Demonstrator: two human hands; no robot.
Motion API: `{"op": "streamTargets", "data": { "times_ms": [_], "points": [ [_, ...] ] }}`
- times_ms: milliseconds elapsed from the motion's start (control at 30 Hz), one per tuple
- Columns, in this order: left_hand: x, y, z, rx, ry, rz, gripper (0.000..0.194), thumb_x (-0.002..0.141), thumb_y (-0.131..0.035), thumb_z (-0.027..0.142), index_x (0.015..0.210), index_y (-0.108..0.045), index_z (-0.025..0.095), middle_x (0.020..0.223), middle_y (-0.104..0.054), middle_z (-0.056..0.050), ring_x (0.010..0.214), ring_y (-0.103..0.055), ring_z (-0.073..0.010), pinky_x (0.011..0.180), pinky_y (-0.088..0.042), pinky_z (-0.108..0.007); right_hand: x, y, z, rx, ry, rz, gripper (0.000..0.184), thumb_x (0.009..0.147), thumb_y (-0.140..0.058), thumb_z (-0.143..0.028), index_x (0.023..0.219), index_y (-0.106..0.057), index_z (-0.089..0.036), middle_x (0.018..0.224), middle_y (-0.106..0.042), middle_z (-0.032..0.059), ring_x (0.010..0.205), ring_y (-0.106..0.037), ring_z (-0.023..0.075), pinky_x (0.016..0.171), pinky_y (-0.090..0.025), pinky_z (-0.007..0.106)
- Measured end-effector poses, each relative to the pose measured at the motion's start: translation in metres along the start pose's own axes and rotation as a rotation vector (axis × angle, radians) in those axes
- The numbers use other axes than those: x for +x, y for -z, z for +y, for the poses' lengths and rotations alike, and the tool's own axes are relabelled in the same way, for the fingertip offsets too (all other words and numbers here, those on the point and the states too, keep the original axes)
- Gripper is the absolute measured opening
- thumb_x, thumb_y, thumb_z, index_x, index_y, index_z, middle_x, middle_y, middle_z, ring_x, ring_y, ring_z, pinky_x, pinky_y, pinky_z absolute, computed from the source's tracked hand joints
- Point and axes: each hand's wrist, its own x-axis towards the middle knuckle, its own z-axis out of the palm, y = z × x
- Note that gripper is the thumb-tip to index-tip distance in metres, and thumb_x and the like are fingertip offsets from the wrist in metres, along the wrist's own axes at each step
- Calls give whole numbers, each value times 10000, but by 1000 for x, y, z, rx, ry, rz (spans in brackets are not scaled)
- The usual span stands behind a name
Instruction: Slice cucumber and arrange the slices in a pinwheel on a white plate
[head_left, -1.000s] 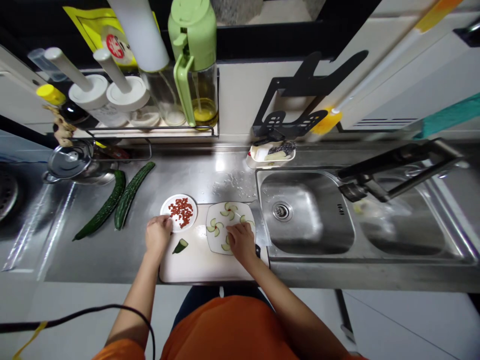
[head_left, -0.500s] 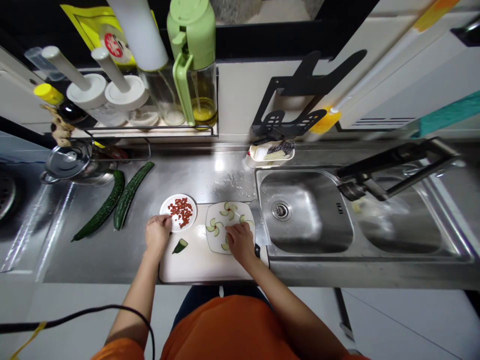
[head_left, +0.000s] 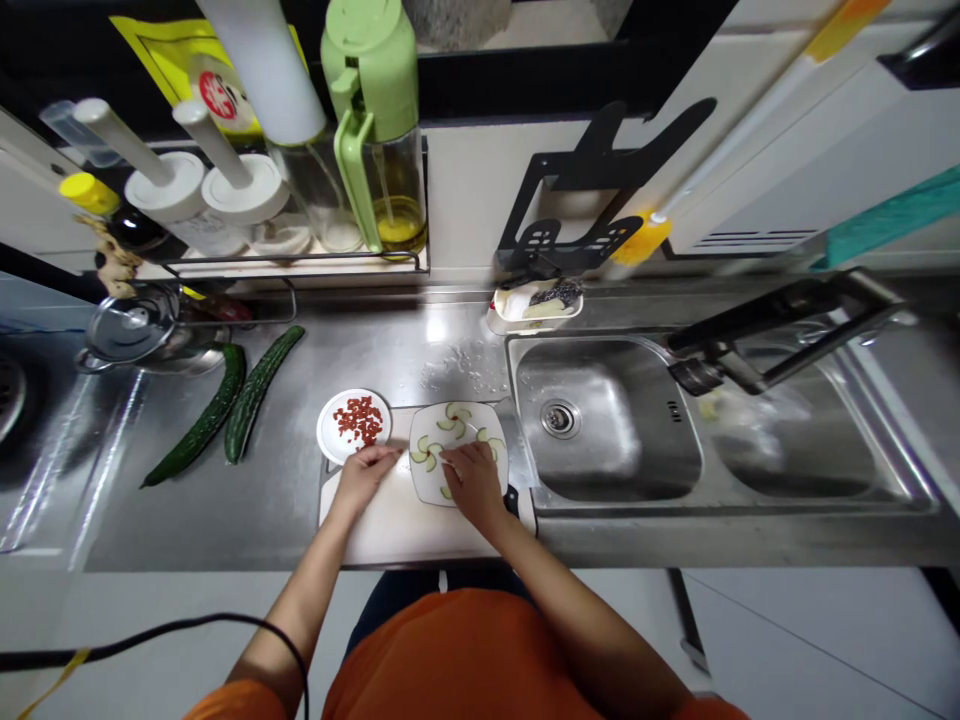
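My left hand (head_left: 367,474) is over the cutting board (head_left: 397,535), between the two plates. Its thumb and fingertips are pinched together; whatever they hold is too small to name. Beside it stands a round white plate (head_left: 328,432) with small chopped red pieces (head_left: 358,418). My right hand (head_left: 475,482) reaches over a squarish white plate (head_left: 421,490), its fingers bent and close together near the left group of cucumber slices (head_left: 425,452). These pale green slices lie in pinwheel patterns, some with red at the centre. My right hand covers part of the plate.
Two long cucumbers (head_left: 259,390) lie at left near a lidded pot (head_left: 135,325). A knife (head_left: 511,499) rests at the board's right edge, beside the double sink (head_left: 611,420) and faucet (head_left: 780,330). A rack with an oil bottle (head_left: 375,130) stands behind.
My left hand has moved right, from the edge of the round plate to the gap between the plates. It now hides the cucumber stub. My right hand has shifted slightly left.
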Motion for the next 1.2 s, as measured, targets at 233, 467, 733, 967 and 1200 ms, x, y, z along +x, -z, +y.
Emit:
{"op": "streamTargets", "data": {
  "times_ms": [233, 467, 733, 967, 1200],
  "points": [
    [-4, -45, 1, -81, 39, -256, 283, 646, -729, 387, 816, -739, 162, 862, -730, -61, 815, -643, -180, 829, -460, -297, 2, 14, -4, 117, -46, 5, 158, 850, -533, -208, 879, -688, -198, 792, -644, 49, 844, -507, 207, 790, -386, 341],
    [-7, -69, 5, -113, 71, -254, 277, 657, -711, 373, 831, -740, 159, 843, -730, -49, 822, -639, -184, 852, -455, -314, -3, 21, 0, 260, -229, 49, 79, 799, -600, -211, 808, -678, -208, 758, -670, 14, 805, -551, 190, 806, -381, 336],
    [-10, -83, 8, -2, -11, -278, 254, 714, -656, 385, 813, -737, 166, 780, -709, -18, 751, -613, -151, 758, -457, -267, -8, 25, 4, 261, -259, 126, 89, 800, -582, -195, 781, -668, -204, 760, -672, 25, 805, -549, 194, 806, -383, 341],
    [-6, -84, 0, 341, -488, -157, 140, 778, -625, 290, 827, -725, 204, 702, -624, -6, 627, -532, -108, 593, -407, -225, -10, 26, 12, 237, -267, 96, 95, 803, -577, -185, 797, -668, -209, 775, -674, 26, 816, -551, 200, 806, -380, 342],
    [-2, -90, 3, 418, -589, -224, 124, 811, -598, 230, 823, -721, 219, 737, -630, -18, 688, -567, -117, 627, -429, -226, -11, 29, 19, 207, -303, 77, 94, 806, -577, -188, 787, -667, -206, 776, -679, 22, 797, -567, 195, 797, -374, 336]
  ]
}}
